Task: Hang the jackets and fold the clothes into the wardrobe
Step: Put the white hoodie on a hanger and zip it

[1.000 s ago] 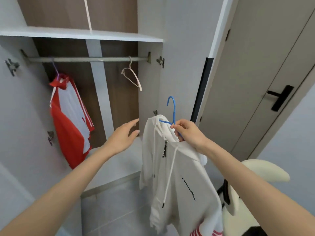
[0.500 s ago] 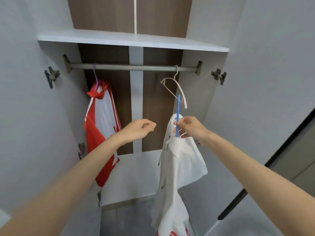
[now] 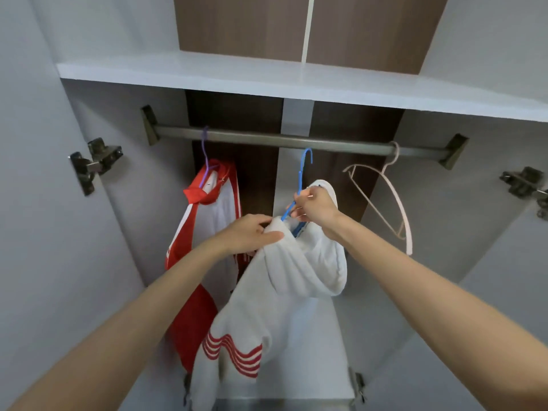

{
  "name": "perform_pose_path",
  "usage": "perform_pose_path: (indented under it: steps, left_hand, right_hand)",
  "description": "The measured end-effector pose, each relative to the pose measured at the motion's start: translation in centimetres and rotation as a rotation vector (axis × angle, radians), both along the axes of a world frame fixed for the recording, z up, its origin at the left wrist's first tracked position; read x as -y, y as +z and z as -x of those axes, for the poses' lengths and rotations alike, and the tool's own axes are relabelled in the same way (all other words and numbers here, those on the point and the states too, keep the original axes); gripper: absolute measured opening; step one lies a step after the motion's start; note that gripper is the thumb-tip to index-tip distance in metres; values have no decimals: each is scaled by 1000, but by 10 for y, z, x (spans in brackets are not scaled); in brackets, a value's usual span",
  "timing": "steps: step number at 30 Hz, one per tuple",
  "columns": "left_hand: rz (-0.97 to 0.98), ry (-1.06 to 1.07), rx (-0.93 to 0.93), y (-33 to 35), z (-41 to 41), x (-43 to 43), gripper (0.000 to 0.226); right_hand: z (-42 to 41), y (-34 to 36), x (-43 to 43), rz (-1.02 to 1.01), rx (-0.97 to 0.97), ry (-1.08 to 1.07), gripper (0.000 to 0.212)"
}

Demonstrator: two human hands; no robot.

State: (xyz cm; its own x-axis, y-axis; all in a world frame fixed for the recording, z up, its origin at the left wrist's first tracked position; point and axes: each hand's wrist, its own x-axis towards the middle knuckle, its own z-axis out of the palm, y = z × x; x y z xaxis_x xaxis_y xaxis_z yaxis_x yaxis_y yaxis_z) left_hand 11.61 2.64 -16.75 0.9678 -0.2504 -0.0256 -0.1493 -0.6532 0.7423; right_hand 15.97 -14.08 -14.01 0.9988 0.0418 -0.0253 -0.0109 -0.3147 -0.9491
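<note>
A white hooded jacket (image 3: 284, 280) with red stripes near its hem hangs on a blue hanger (image 3: 301, 179). My right hand (image 3: 315, 207) grips the hanger's neck, with the hook just below the metal rail (image 3: 296, 141) and not over it. My left hand (image 3: 252, 234) holds the jacket's shoulder fabric next to the hanger. A red and white jacket (image 3: 204, 232) hangs on a purple hanger (image 3: 206, 155) at the rail's left.
An empty pale pink hanger (image 3: 391, 203) hangs at the rail's right end. A white shelf (image 3: 207, 72) runs above the rail and a white floor panel (image 3: 332, 351) lies below. Door hinges (image 3: 95, 161) stick out on the left side and hinges (image 3: 525, 185) on the right.
I have stepped closer to the wardrobe. My right hand raised the blue hanger with the white jacket up to just under the rail. My left hand took hold of the jacket's shoulder.
</note>
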Motion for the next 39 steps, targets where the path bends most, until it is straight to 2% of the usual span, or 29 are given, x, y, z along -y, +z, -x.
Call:
perform_pose_path:
  steps: [4, 9, 14, 17, 19, 21, 23, 25, 29, 33, 39]
  left_hand:
    - [93, 98, -40, 2, -52, -21, 43]
    - [242, 181, -80, 10, -94, -39, 38]
    - [199, 215, -105, -9, -118, -38, 46]
    - [130, 266, -42, -25, -122, -29, 44]
    - [13, 268, 33, -29, -123, -25, 44]
    - [-76, 247, 47, -30, -125, -24, 46]
    - [-104, 232, 27, -30, -122, -22, 50]
    - [-144, 230, 65, -28, -115, -22, 53]
    - [-154, 221, 197, -27, -79, -17, 57]
    - [-83, 206, 301, -36, -23, -3, 48]
    - [-31, 75, 235, -64, 77, 22, 40]
  right_hand:
    - [-57, -1, -21, -70, 65, 83, 17]
    - [-106, 6, -49, -130, 129, 137, 4]
    - [-128, -6, -60, -114, -21, 172, 5]
    - [-133, -15, -61, -129, -93, 161, 11]
    - [-138, -13, -58, -36, -62, 156, 16]
    - [-147, -8, -51, 226, 20, 189, 23]
    - [-150, -6, -42, 509, 53, 218, 20]
    - [-144, -8, -31, 583, 9, 213, 21]
    - [-112, -25, -6, 493, 20, 169, 17]
    - [-56, -49, 18, 422, 41, 70, 14]
    - [79, -89, 61, 410, 5, -53, 13]
